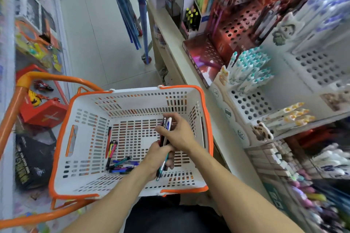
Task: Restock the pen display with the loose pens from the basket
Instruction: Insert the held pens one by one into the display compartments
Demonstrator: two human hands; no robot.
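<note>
At the far left an orange cart frame [22, 89] curves round the basket, with blurred boxed toys on the shelving behind it. Your white basket with the orange rim [62, 138] sits in that frame. On its slotted floor, near the left wall, a red pen [108, 142] lies pointing toward the far wall, with a pink-and-black pen [113, 150] just beside it. Closer to the near-left corner a small heap of blue and black pens [123, 166] lies crossed over one another.

Over the middle of the basket floor your left hand [158, 159] curls round the lower end of a bundle of pens [165, 134]; a teal-barrelled one sticks out below your fist. Your right hand [178, 134] grips the same bundle higher up, fingers wrapped round the upper barrels, thumb on the left side. The two hands touch along the bundle.

To the right, along the shelf edge [189, 62], stands the white perforated pen display [251, 104], with teal-capped pens [248, 66] upright in its upper tier and yellow-capped pens [289, 115] lying tilted on the tier below. Behind it is a red perforated display [233, 30], blurred.
</note>
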